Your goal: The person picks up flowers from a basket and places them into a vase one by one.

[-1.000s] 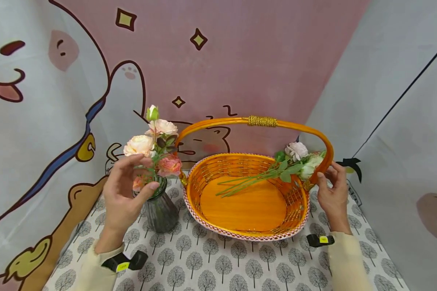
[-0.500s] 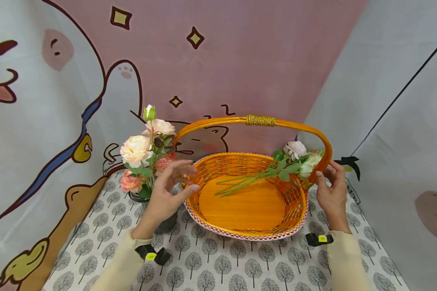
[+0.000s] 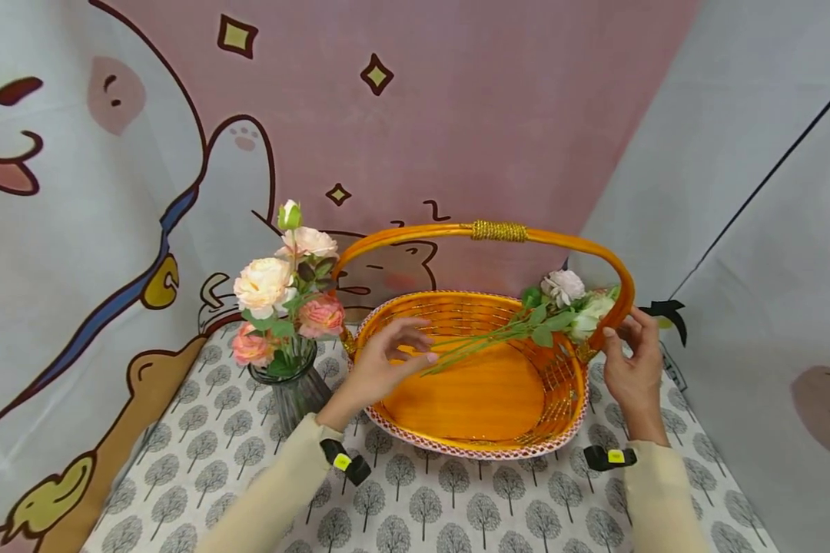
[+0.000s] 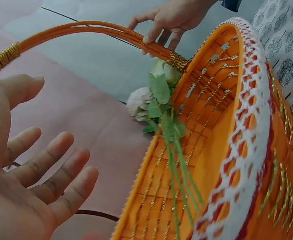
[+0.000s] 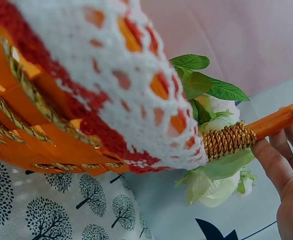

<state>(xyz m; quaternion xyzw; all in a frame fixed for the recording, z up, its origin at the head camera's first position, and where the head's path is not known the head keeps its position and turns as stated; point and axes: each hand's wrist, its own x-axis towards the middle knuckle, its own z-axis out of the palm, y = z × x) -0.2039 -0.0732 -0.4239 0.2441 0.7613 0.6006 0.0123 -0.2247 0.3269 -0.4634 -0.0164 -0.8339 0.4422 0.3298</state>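
Note:
My left hand [image 3: 382,367] hovers over the left side of an orange woven basket [image 3: 484,403], its fingers spread and holding nothing. Ahead of its fingertips, thin green stems [image 3: 473,346] slant across the basket. They lead to a pale pink flower [image 3: 563,286] and a whitish flower [image 3: 590,316] resting at the right rim. My right hand [image 3: 634,376] grips the arched handle [image 3: 560,240] low on its right side. The right wrist view has these fingers [image 5: 274,165] on the handle just past its gold cord wrapping [image 5: 229,142]. In the left wrist view, the left palm [image 4: 21,205] faces the basket.
Left of the basket stands a grey ribbed glass vase [image 3: 300,392] with cream, pink and coral flowers [image 3: 264,286]. A tree-print cloth [image 3: 422,503] covers the table. A cartoon-printed curtain [image 3: 456,115] hangs close behind. The tall handle arches over the basket.
My left hand has moved right, from the flowers in the vase to over the basket. My right hand has stayed on the handle, and the basket and flowers stand as before.

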